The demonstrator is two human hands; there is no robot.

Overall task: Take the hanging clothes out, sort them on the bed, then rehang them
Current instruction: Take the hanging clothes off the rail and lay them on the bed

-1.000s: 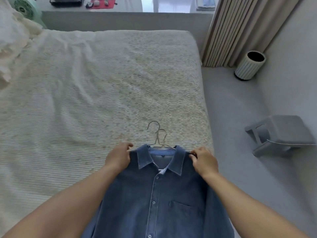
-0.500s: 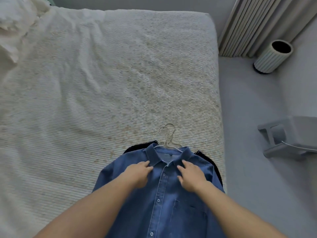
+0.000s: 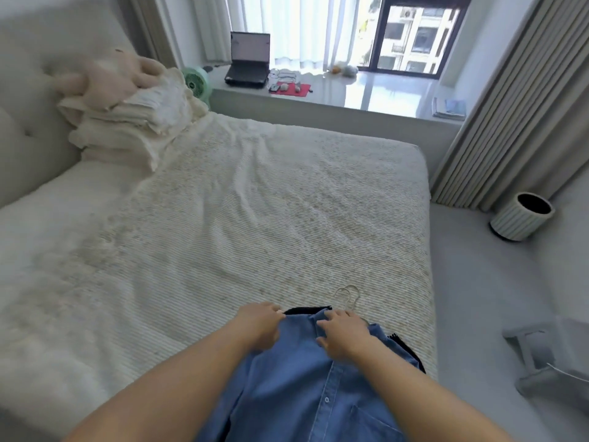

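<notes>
Two hands rest at the collar end of a blue denim button-up shirt (image 3: 296, 387) lying flat on the cream ribbed-cover bed (image 3: 223, 218) — left hand (image 3: 259, 327) pinching the shoulder edge, right hand (image 3: 342, 334) with fingers spread flat on the collar. The shirt's long axis runs from the person toward two pale wire hanger hooks (image 3: 347, 298), just beyond the right hand, over a black garment (image 3: 406, 347) underneath.

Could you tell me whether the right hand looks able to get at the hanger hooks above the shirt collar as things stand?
Probably yes. The right hand rests on the blue shirt at its collar, and the hanger hooks lie just beyond its fingertips on bare bed cover, with nothing between them.
</notes>
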